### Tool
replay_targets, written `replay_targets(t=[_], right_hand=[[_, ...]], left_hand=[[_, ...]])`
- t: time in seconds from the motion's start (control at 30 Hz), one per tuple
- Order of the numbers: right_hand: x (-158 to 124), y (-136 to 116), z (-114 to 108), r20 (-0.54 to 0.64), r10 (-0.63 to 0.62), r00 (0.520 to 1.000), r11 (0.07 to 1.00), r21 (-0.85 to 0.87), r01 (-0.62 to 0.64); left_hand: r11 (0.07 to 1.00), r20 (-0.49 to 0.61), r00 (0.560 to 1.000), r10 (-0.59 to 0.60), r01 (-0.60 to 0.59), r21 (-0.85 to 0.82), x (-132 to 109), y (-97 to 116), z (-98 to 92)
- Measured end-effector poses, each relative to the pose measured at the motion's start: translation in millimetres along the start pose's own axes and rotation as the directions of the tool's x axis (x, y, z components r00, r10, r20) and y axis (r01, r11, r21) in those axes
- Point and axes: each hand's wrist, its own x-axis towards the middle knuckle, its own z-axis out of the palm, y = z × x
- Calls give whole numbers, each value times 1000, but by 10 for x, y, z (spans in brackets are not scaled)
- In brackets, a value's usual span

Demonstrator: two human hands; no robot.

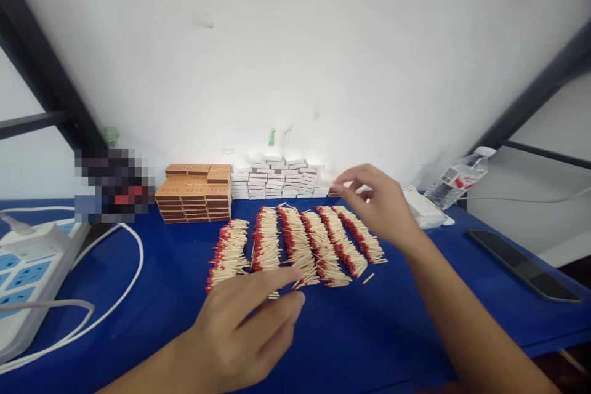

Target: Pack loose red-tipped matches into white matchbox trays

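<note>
Rows of red-tipped matches (323, 249) lie side by side on the blue tabletop. Over the near ends of these rows is my left hand (252, 326), its fingers stretched out and slightly apart, with nothing seen in them. My right hand (376, 200) is raised at the right end of the stacked white inner matchbox trays (281, 180), behind the matches. Its thumb and forefinger are pinched together near a pale, blurred spot; what they hold, if anything, is unclear. One loose match (368, 279) lies apart at the right.
Orange matchboxes (194, 194) stand stacked at the back left. A white power strip (34, 283) with cables (138, 258) lies at the left. To the right are a plastic bottle (459, 178), a white packet (422, 208) and a dark phone (521, 265). A white wall (295, 61) rises behind.
</note>
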Motion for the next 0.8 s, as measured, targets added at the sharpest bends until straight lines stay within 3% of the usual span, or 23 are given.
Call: replay_targets(t=[0.1, 0.23, 0.37, 0.47, 0.53, 0.63, 0.8], right_hand=[[477, 198, 96, 0, -37, 999, 996, -84, 36], [920, 256, 446, 49, -82, 995, 970, -225, 91], [1084, 247, 735, 95, -82, 992, 961, -255, 104], [1077, 245, 749, 125, -85, 988, 960, -256, 115], [1020, 260, 618, 122, -91, 988, 962, -248, 119], [851, 374, 217, 113, -67, 991, 970, -226, 91], [393, 977, -517, 113, 216, 970, 897, -415, -151]], left_hand=[[997, 72, 995, 69, -67, -23, -45, 0, 49], [995, 110, 989, 101, -101, -8, -79, -13, 82], [992, 95, 988, 122, -125, 19, -66, -23, 57], [991, 116, 986, 123, -127, 31, -29, -15, 27], [990, 130, 983, 129, -135, 41, -11, 1, 15], [987, 116, 982, 147, -153, 42, -13, 38, 23], [991, 116, 985, 128, -131, 19, -38, 115, 65]])
